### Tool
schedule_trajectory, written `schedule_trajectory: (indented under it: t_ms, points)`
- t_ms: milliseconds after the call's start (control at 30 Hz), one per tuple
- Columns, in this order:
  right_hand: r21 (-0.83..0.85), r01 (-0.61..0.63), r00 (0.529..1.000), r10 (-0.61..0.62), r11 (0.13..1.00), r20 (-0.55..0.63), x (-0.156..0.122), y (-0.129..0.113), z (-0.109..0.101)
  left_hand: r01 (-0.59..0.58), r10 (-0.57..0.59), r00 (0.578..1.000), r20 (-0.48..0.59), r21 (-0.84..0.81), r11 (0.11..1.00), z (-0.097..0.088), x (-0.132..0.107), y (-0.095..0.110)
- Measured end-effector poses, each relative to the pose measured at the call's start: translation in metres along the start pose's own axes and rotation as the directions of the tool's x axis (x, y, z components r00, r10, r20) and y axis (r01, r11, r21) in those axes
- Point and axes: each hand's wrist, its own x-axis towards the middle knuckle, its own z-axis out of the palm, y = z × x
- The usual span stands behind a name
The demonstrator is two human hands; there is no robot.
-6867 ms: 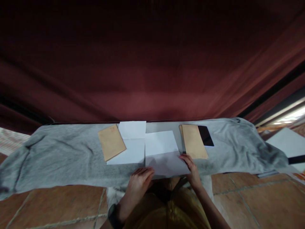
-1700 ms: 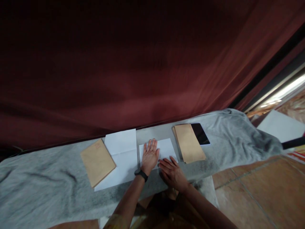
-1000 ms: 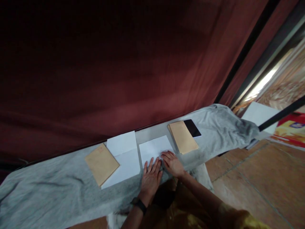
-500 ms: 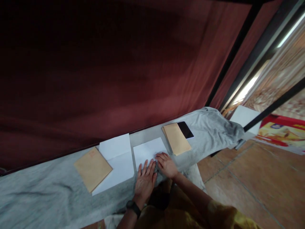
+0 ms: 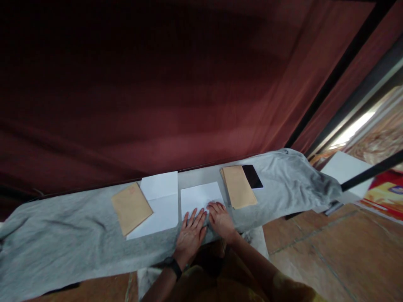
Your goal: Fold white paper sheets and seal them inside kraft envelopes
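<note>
Paper (image 5: 199, 196) lies, near edge under splayed left hand (image 5: 190, 235) and loosely curled right hand (image 5: 221, 220), grips empty, cloth (image 5: 198, 178) beyond.

Behind the paper (image 5: 198, 194), a short strip of cloth (image 5: 195, 176) leaves passage before the curtain (image 5: 189, 117) blocks; the creased sheet (image 5: 164, 211) crowds its left, the envelopes (image 5: 239, 187) its right, across slim gaps.
</note>
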Motion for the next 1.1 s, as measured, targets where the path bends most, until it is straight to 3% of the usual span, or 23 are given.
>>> schedule_trajectory:
  t_ms: [767,1100]
  points:
    - [-0.042,0.01,1.0,-0.009,0.999,0.019,-0.001,-0.004,-0.003,0.033,-0.033,0.999,0.002,-0.031,0.999,-0.008,0.0,0.003]
    - [-0.042,0.021,0.997,-0.018,0.999,0.073,0.001,-0.008,-0.012,0.042,-0.04,0.999,0.022,-0.063,0.997,-0.002,-0.001,0.001]
